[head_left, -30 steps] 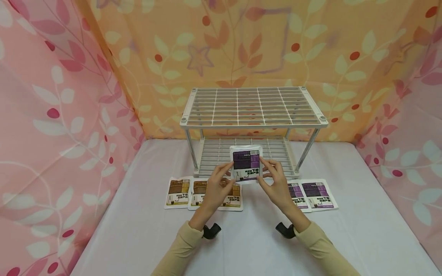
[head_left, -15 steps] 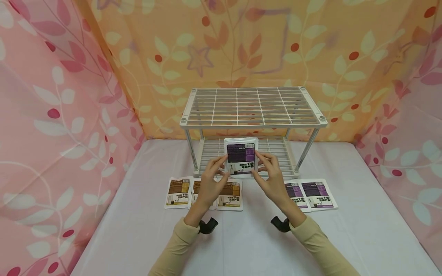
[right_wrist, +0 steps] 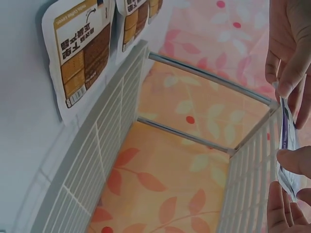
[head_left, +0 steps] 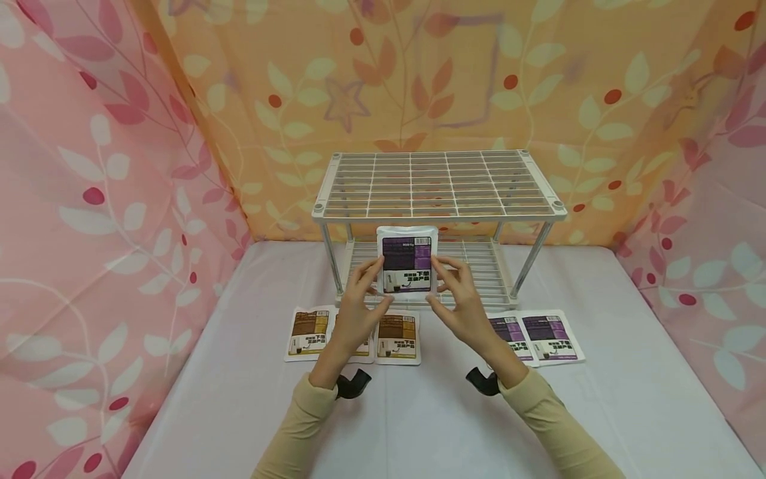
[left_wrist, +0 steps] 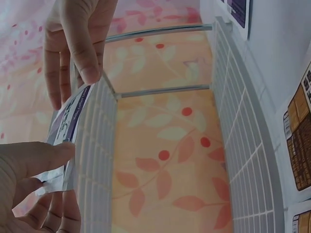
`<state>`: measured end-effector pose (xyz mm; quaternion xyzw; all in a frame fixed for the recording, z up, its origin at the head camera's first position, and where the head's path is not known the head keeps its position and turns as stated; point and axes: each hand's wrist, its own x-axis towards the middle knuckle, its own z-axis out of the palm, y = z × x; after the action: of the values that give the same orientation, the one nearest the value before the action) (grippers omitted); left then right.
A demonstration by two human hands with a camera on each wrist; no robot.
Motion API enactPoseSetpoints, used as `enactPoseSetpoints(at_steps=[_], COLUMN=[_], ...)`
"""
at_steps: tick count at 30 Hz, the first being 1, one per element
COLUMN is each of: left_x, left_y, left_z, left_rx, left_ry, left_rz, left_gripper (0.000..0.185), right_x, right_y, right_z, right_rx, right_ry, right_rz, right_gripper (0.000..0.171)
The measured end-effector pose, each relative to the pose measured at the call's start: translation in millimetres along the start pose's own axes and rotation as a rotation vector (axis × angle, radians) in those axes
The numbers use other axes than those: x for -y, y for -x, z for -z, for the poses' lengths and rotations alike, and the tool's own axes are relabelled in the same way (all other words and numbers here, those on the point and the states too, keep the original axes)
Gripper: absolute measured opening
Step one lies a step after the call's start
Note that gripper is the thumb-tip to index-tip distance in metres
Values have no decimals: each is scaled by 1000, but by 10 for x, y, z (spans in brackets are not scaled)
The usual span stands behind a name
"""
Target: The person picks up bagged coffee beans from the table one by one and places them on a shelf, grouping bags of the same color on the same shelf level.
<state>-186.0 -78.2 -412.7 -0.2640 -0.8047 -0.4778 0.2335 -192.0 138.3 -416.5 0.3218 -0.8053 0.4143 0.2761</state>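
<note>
Now both hands (head_left: pixel 359 303) (head_left: pixel 457 303) pinch purple sachet (head_left: pixel 407 265) upright, print facing wearer, before rack (head_left: pixel 439 189).

Both hands have carried the purple packet (head_left: pixel 407 263) up and toward the table's back edge, also drifting toward its left side. A second ago it sat low before the rack's (head_left: pixel 439 185) lower shelf; now its top edge nearly meets the upper shelf's front rail. The left hand (head_left: pixel 353 313) and right hand (head_left: pixel 463 306) moved along, uncovering more of the brown packet (head_left: pixel 397 338) beneath.
</note>
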Motion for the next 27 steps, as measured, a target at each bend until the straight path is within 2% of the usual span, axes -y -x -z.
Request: enactPoseSetpoints(at_steps=[4, 9, 21, 27], left_x=[-19, -24, -44, -38], left_y=[-19, -44, -104, -135], left_z=[56, 103, 201, 288], left_rx=[10, 7, -107, -139], left_ry=[-34, -81, -121, -127], left_rz=[-5, -26, -94, -102], left_gripper=[79, 83, 74, 67], right_x=[24, 50, 139, 166], right_y=[-56, -118, -260, -348], right_z=[-12, -37, -76, -120], right_rx=[5, -9, -37, -42], right_ry=[20, 49, 62, 71], right_rz=[58, 89, 138, 151], right_gripper=[73, 73, 65, 58])
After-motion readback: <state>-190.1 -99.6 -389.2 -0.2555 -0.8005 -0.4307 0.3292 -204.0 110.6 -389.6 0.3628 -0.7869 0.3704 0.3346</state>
